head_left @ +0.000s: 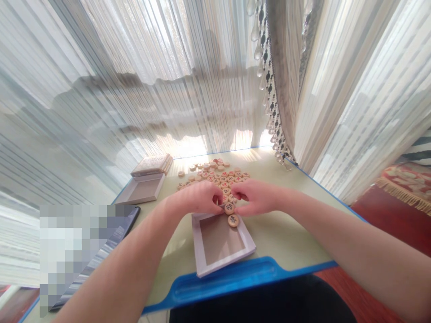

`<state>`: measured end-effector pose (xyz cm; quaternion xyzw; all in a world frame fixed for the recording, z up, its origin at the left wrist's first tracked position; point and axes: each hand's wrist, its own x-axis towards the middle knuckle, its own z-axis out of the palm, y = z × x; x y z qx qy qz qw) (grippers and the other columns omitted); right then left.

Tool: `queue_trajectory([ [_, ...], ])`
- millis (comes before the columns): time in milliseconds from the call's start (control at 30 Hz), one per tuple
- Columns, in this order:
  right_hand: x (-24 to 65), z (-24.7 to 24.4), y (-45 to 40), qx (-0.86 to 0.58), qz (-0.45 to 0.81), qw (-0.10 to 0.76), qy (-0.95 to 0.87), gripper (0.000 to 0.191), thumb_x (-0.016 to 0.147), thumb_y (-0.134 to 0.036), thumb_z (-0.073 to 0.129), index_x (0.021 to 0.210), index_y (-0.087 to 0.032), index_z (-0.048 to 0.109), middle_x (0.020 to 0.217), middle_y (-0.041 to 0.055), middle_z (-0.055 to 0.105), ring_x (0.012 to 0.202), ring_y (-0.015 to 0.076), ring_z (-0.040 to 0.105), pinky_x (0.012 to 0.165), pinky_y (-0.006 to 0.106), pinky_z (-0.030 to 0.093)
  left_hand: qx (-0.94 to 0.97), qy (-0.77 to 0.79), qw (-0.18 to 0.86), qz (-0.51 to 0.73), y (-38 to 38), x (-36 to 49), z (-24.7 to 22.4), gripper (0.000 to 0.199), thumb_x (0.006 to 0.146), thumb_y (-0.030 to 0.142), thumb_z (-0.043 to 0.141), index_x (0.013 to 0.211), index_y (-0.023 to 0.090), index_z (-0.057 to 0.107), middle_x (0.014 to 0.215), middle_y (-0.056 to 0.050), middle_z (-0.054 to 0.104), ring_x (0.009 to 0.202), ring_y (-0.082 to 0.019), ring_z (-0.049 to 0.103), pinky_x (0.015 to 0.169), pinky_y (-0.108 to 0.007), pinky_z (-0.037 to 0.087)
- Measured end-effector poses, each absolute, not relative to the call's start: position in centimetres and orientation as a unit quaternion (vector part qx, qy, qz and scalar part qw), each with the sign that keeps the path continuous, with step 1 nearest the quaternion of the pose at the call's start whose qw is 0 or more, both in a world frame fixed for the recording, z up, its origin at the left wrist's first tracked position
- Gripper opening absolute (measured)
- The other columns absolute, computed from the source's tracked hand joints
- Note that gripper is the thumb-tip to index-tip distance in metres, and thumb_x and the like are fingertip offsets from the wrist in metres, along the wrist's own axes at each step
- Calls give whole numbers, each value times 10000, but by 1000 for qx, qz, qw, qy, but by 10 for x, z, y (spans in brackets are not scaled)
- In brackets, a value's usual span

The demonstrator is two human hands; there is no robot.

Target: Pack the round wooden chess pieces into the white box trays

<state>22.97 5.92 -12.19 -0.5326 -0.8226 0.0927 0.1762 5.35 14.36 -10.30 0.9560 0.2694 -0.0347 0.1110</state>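
Seen from the wearer's seat, twelve o'clock being the far edge, the upper disc (229, 207) sits between the two hands, just past the one-o'clock corner of the pale box (224, 265). The left hand (206, 197) bends its thumb and forefinger close to that disc's left side; the right hand (254, 196) has its fingers curled, its thumb beside the disc's right edge. Whether either grips it, I cannot tell.

The lower disc (233, 220) lies at that same corner — on the rim or inside, I cannot tell — and a nudge from the right thumb could tip it over the wall. A wrist brushing the box could also skew it toward the blue edge (229, 278) at six o'clock.

The pale box shows its brown floor; a second box (143, 188), at ten o'clock, lies open side up. The loose discs (224, 178) spread at twelve.
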Motion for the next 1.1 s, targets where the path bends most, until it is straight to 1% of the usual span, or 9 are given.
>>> queue_trajectory([
  [133,227,-117,54,-535,111,137,-826,301,621,-417,627,611,-194,426,549,-60,430,490,73,334,463,227,212,957,267,114,-30,144,54,-106,195,605,388,585,628,200,631,545,28,560,486,-98,434,439,-229,288],
  [267,224,-116,53,-542,118,126,-823,363,598,-486,635,621,-197,416,559,-61,434,489,73,337,459,224,208,956,267,121,-27,144,55,-107,207,607,392,580,619,189,619,545,28,547,484,-88,421,440,-218,285],
  [367,222,-117,53,-543,126,112,-822,348,611,-480,630,628,-196,430,573,-53,465,507,79,359,471,225,213,955,266,127,-25,144,55,-106,214,612,396,568,609,184,598,539,34,529,484,-83,411,444,-210,292],
  [467,220,-120,53,-542,119,120,-823,324,627,-471,625,653,-198,453,601,-43,506,532,88,392,484,223,226,954,271,125,-29,144,55,-106,221,616,403,559,597,184,577,527,38,509,485,-83,404,442,-212,291],
  [667,215,-124,51,-539,106,123,-826,312,614,-463,638,701,-208,480,602,-41,527,518,90,391,470,220,224,950,280,133,-34,145,56,-107,207,606,391,565,586,184,561,522,41,495,483,-83,402,436,-213,290],
  [967,216,-127,54,-543,100,99,-828,265,640,-447,616,655,-199,523,579,-22,529,514,100,392,476,238,221,948,275,154,-30,147,56,-106,195,607,371,575,602,177,590,543,40,508,500,-76,412,446,-192,295],
  [1100,217,-126,54,-534,115,109,-831,273,636,-447,624,629,-195,518,548,-35,503,494,89,382,470,233,223,949,270,157,-41,147,56,-105,195,616,371,578,629,179,612,555,39,522,510,-81,423,453,-199,299],
])
